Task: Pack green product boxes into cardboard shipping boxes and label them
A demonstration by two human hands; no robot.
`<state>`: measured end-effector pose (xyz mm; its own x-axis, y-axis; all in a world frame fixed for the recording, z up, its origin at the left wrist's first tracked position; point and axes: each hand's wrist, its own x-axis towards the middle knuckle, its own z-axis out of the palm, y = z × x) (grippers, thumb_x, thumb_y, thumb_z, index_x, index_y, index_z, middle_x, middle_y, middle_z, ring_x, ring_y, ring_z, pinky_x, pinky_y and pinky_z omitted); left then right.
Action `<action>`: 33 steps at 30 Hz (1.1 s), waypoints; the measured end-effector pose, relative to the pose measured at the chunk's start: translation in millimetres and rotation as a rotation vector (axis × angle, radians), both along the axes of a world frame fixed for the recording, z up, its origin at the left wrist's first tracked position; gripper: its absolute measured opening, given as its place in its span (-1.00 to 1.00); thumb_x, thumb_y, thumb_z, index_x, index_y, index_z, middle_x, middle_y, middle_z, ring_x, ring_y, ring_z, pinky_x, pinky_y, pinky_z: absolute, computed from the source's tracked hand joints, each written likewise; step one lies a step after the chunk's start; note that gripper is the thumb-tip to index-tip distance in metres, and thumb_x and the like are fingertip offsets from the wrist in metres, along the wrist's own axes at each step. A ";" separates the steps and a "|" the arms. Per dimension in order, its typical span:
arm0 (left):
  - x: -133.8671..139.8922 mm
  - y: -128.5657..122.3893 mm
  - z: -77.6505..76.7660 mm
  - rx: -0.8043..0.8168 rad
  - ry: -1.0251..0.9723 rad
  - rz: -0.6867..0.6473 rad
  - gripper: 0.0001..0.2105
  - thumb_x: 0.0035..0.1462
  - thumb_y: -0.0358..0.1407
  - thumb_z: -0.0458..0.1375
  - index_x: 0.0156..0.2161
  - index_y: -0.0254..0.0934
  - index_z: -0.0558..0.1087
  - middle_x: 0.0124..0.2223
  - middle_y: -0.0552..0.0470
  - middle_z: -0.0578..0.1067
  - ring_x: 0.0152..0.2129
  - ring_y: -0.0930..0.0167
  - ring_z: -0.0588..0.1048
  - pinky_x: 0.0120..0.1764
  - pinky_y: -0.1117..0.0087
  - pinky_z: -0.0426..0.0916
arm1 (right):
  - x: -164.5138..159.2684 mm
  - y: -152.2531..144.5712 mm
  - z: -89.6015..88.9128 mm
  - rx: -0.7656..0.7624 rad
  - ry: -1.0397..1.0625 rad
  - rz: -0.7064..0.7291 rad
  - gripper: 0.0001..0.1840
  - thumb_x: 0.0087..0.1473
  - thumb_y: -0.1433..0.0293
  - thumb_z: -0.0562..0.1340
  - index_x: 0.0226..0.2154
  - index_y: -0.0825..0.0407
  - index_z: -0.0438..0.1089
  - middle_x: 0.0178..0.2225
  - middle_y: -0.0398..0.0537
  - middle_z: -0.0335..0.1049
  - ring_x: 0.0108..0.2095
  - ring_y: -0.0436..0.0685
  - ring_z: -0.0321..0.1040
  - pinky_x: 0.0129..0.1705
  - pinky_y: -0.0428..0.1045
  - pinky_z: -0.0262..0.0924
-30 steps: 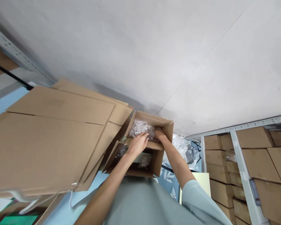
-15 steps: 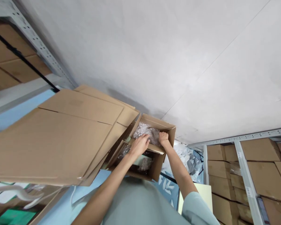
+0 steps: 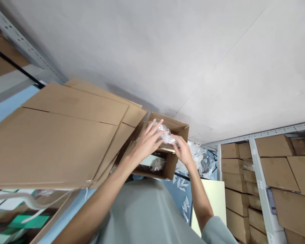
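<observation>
A crumpled piece of clear bubble wrap [image 3: 165,136] is lifted at the opening of a brown cardboard box [image 3: 182,134]. My right hand [image 3: 183,149] pinches its right end between thumb and fingers. On its left side, my left hand [image 3: 147,139] has its fingers spread and stretched out, touching or just over the plastic. What lies under the wrap is hidden. Nearer to me stands a second open box [image 3: 170,166], holding a pale flat item and another wad of bubble wrap [image 3: 158,164].
Large flattened cardboard sheets [image 3: 73,142] lean on the left. Behind the boxes rises a white wall [image 3: 155,51]. Shelves of stacked cartons [image 3: 279,173] stand at right, and crumpled white paper [image 3: 200,159] lies beside the boxes. A pale yellow board [image 3: 213,200] is near my right arm.
Both hands have raised the bubble wrap from inside the far box. The left hand's fingers have spread, and the right hand has turned from a fist into a pinch. The view has shifted slightly.
</observation>
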<state>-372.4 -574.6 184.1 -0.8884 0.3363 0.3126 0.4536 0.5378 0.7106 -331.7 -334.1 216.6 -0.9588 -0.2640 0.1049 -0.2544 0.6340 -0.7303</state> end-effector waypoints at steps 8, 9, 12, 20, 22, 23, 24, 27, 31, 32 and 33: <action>6.2 -9.9 13.9 0.158 -0.212 0.029 -0.59 0.53 0.05 0.06 0.10 -0.16 0.60 -0.03 -0.07 0.73 -0.11 0.21 0.69 0.15 0.17 0.55 | -1.8 -19.8 -2.0 -0.242 -0.112 -0.224 -0.19 0.29 0.03 0.47 0.46 -0.12 0.35 0.28 0.10 0.57 0.02 0.24 0.62 0.24 0.15 0.53; 10.5 -10.9 13.8 0.188 -0.263 0.036 -0.56 0.52 0.10 0.06 0.11 -0.16 0.60 -0.08 -0.04 0.73 -0.19 0.24 0.68 0.04 0.23 0.57 | 1.5 -24.2 -1.8 -0.262 -0.122 -0.247 -0.20 0.30 0.01 0.46 0.46 -0.12 0.35 0.26 0.08 0.58 0.01 0.23 0.62 0.23 0.15 0.53; 26.6 -17.8 8.6 0.295 -0.396 0.014 -0.45 0.46 0.21 0.10 0.16 -0.18 0.59 -0.14 -0.02 0.73 -0.27 0.28 0.68 -0.09 0.31 0.59 | 13.1 -36.7 -4.4 -0.296 -0.135 -0.274 -0.45 0.39 -0.02 0.37 0.25 -0.08 0.51 0.09 0.03 0.67 -0.02 0.24 0.62 0.17 0.12 0.54; 77.6 -55.0 -28.0 0.255 -0.484 -0.092 -0.43 0.41 -0.07 0.15 0.43 -0.18 0.47 0.36 -0.13 0.62 0.26 0.14 0.62 0.30 0.16 0.54 | 55.2 -58.6 -45.5 -0.287 -0.388 -0.329 -0.53 0.35 -0.10 0.34 -0.20 -0.03 0.52 -0.34 -0.09 0.62 -0.35 0.17 0.57 -0.24 0.00 0.46; 83.6 -59.4 -42.1 0.108 -0.447 -0.041 -0.50 0.39 -0.20 0.10 0.36 -0.18 0.53 0.27 -0.13 0.68 0.18 0.13 0.66 0.28 0.14 0.54 | 65.0 -62.9 -58.6 -0.236 -0.488 -0.295 -0.57 0.36 -0.06 0.34 -0.24 -0.04 0.50 -0.38 -0.12 0.61 -0.42 0.14 0.56 -0.29 -0.02 0.42; 85.5 -60.7 -49.2 0.029 -0.420 -0.021 -0.52 0.38 -0.25 0.08 0.33 -0.17 0.56 0.22 -0.14 0.69 0.15 0.12 0.67 0.28 0.11 0.54 | 68.7 -64.1 -64.4 -0.199 -0.533 -0.275 -0.59 0.34 -0.03 0.36 -0.27 -0.04 0.49 -0.41 -0.14 0.59 -0.45 0.13 0.55 -0.32 -0.03 0.39; 86.8 -61.6 -55.8 -0.040 -0.393 -0.008 -0.52 0.38 -0.29 0.06 0.30 -0.18 0.58 0.19 -0.17 0.69 0.13 0.10 0.67 0.27 0.09 0.54 | 71.5 -64.5 -69.4 -0.162 -0.574 -0.256 -0.61 0.31 0.00 0.40 -0.31 -0.04 0.48 -0.43 -0.16 0.58 -0.49 0.11 0.53 -0.35 -0.04 0.35; 90.7 -64.4 -68.7 -0.128 -0.333 -0.006 -0.51 0.37 -0.33 0.05 0.32 -0.21 0.57 0.19 -0.22 0.66 0.16 0.07 0.64 0.28 0.06 0.52 | 76.6 -60.0 -79.2 -0.131 -0.687 -0.252 -0.61 0.20 0.03 0.51 -0.27 -0.01 0.52 -0.45 -0.20 0.57 -0.59 0.05 0.42 -0.47 -0.07 0.24; 99.5 -74.5 -64.4 -0.126 -0.271 0.035 -0.53 0.43 -0.29 0.09 0.37 -0.17 0.52 0.32 -0.19 0.60 0.25 0.09 0.59 0.34 0.10 0.48 | 84.5 -45.2 -78.7 -0.149 -0.795 -0.331 -0.30 0.21 0.00 0.51 0.22 0.08 0.51 -0.46 -0.21 0.61 -0.67 0.04 0.33 -0.54 -0.05 0.23; 102.1 -78.4 -61.0 -0.137 -0.264 0.079 -0.54 0.45 -0.26 0.08 0.37 -0.16 0.52 0.32 -0.18 0.59 0.25 0.09 0.59 0.33 0.10 0.48 | 87.7 -40.9 -76.4 -0.125 -0.792 -0.350 -0.22 0.24 0.00 0.50 0.32 0.10 0.46 -0.47 -0.21 0.61 -0.66 0.05 0.35 -0.52 -0.04 0.26; 104.6 -82.6 -57.5 -0.155 -0.266 0.131 -0.55 0.47 -0.24 0.09 0.37 -0.15 0.52 0.32 -0.17 0.59 0.23 0.08 0.60 0.30 0.10 0.49 | 91.6 -36.5 -73.5 -0.093 -0.769 -0.367 -0.18 0.26 0.01 0.49 0.39 0.10 0.42 -0.46 -0.20 0.62 -0.64 0.08 0.39 -0.48 -0.03 0.30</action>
<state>-267.8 -657.2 126.6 -0.9708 0.2393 0.0183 0.1833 0.6901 0.7001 -240.2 -370.6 143.1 -0.7950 0.0546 -0.6041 0.5429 0.5082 -0.6686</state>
